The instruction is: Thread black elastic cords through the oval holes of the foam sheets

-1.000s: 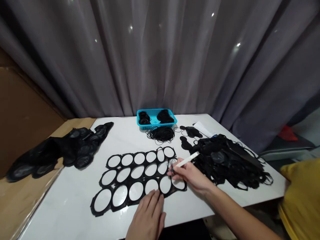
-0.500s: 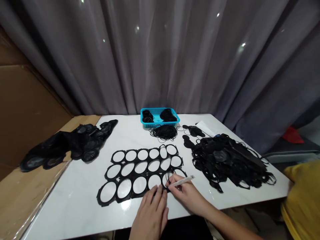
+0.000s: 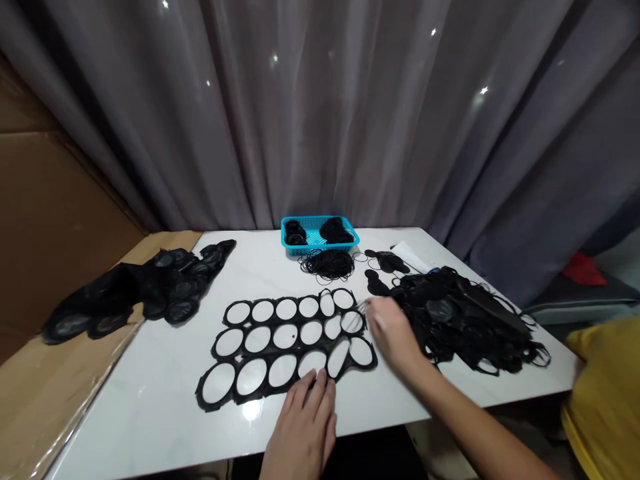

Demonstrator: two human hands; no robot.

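Note:
A black sheet with several round cut-out holes (image 3: 285, 345) lies flat on the white table (image 3: 150, 413). My left hand (image 3: 304, 427) rests flat on the table with its fingertips pressing the sheet's near edge, fingers stretched out. My right hand (image 3: 393, 331) is smeared by motion at the sheet's right end, beside the big heap of black rings and scraps (image 3: 465, 320). A thin black ring seems to hang near its fingers, but I cannot make out the grip or the white tool.
A blue basket (image 3: 320, 235) with black pieces stands at the back, a bundle of thin black rings (image 3: 327, 265) in front of it. A pile of black moulded sheets (image 3: 140, 290) lies at the left. Grey curtain behind; cardboard at the left; a yellow cloth (image 3: 605, 400) at the right.
My right hand moved from the sheet's near right corner up and to the right, toward the black heap. The sheet's right end shifted slightly. My left hand stayed put.

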